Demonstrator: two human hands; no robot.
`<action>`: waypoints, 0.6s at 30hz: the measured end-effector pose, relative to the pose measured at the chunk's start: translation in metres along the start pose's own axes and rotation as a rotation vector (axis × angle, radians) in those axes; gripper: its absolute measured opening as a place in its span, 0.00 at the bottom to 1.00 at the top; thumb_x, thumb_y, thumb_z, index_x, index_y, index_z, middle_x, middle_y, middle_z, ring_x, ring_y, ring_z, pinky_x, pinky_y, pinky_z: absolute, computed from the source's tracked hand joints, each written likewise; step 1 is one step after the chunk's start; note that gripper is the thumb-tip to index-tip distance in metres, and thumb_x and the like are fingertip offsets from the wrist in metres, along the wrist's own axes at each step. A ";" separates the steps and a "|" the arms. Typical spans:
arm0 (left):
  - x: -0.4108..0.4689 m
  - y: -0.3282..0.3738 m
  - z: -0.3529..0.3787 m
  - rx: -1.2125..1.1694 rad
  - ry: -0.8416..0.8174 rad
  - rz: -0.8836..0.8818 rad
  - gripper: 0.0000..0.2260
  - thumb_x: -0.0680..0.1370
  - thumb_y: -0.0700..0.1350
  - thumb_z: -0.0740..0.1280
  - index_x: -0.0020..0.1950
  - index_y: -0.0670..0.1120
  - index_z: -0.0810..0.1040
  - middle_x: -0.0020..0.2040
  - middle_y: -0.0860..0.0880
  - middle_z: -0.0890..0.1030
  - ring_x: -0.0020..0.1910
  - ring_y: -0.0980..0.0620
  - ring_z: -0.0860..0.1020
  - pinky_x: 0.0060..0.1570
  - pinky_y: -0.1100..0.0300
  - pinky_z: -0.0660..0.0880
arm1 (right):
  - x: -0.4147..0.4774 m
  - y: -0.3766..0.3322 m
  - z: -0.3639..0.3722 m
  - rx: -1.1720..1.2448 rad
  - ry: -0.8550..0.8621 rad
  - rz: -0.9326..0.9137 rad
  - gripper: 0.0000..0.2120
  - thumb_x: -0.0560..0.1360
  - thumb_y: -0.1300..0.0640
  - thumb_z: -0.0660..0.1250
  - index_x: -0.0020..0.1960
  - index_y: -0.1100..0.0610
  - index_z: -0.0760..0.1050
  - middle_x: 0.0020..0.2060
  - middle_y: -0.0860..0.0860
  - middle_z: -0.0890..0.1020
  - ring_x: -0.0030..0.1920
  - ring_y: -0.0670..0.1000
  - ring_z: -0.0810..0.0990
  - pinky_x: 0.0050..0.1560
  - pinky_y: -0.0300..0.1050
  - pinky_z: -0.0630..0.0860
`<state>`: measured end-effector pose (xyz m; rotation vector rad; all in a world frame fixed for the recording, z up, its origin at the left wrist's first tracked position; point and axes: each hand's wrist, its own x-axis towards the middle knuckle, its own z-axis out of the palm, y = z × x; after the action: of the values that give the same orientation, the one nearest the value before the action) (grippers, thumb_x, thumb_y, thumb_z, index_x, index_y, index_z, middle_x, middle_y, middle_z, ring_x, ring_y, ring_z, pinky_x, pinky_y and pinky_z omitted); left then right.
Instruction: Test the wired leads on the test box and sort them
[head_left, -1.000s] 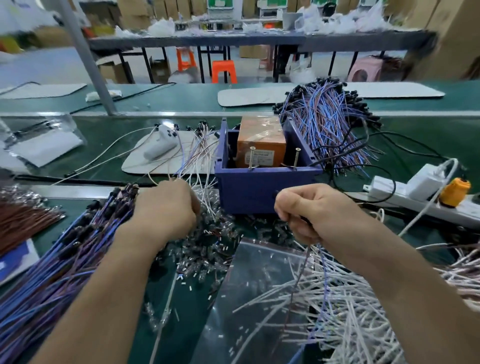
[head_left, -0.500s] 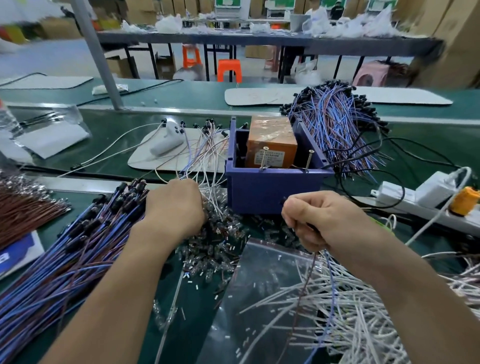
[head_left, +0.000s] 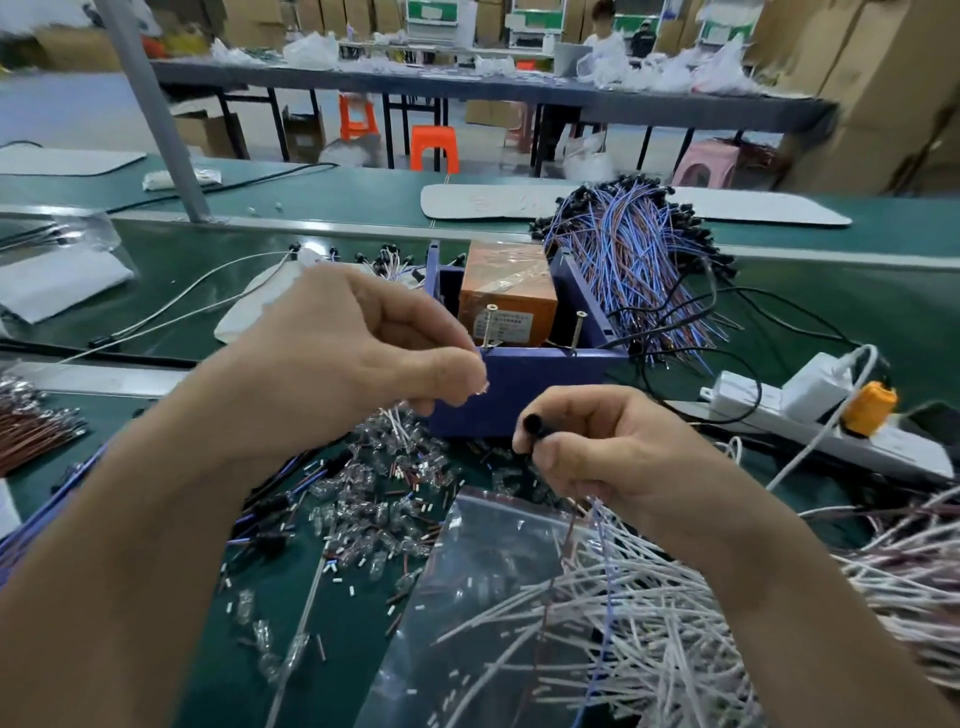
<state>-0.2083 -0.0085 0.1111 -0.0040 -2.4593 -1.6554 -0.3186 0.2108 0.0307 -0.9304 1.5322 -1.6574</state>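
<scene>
The purple test box (head_left: 524, 389) stands mid-table with an orange block (head_left: 506, 291) inside and two screws upright at its front edge. My left hand (head_left: 353, 348) is raised in front of the box and pinches a small clear bulb with white leads (head_left: 480, 387). My right hand (head_left: 587, 447) grips a black-capped lead (head_left: 532, 426); its blue and brown wires hang below the hand. Loose clear bulbs and small parts (head_left: 374, 499) litter the green mat beneath both hands.
A bundle of blue and brown leads (head_left: 639, 265) lies behind the box at right. White wires (head_left: 649, 623) pile up over a clear bag (head_left: 483, 587) at the lower right. A power strip (head_left: 810, 415) with an orange plug sits right. Brown leads (head_left: 31, 431) lie far left.
My left hand has risen from the bulb pile to the box front with a bulb pinched. My right hand has turned so the lead's black cap shows.
</scene>
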 end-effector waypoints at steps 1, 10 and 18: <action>0.000 0.003 0.006 -0.011 -0.020 0.016 0.13 0.60 0.53 0.83 0.40 0.50 0.89 0.36 0.46 0.87 0.32 0.53 0.82 0.36 0.65 0.80 | 0.000 0.000 0.000 0.012 -0.014 -0.013 0.04 0.73 0.59 0.74 0.47 0.57 0.84 0.33 0.51 0.77 0.32 0.46 0.70 0.34 0.35 0.67; 0.002 -0.003 0.023 -0.078 -0.101 0.100 0.16 0.58 0.52 0.86 0.41 0.50 0.88 0.36 0.46 0.87 0.34 0.53 0.84 0.35 0.64 0.79 | -0.004 -0.003 -0.006 0.209 -0.136 -0.054 0.09 0.71 0.61 0.76 0.51 0.59 0.85 0.38 0.51 0.81 0.39 0.46 0.77 0.44 0.34 0.73; -0.001 0.006 0.030 -0.084 -0.095 0.135 0.12 0.62 0.50 0.82 0.43 0.49 0.90 0.38 0.46 0.88 0.37 0.44 0.87 0.43 0.48 0.85 | -0.005 -0.004 -0.004 0.321 -0.152 -0.035 0.10 0.71 0.63 0.76 0.52 0.59 0.85 0.39 0.51 0.84 0.41 0.46 0.81 0.46 0.35 0.75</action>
<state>-0.2115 0.0217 0.1054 -0.2591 -2.3943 -1.7361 -0.3199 0.2177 0.0346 -0.8887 1.1144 -1.7490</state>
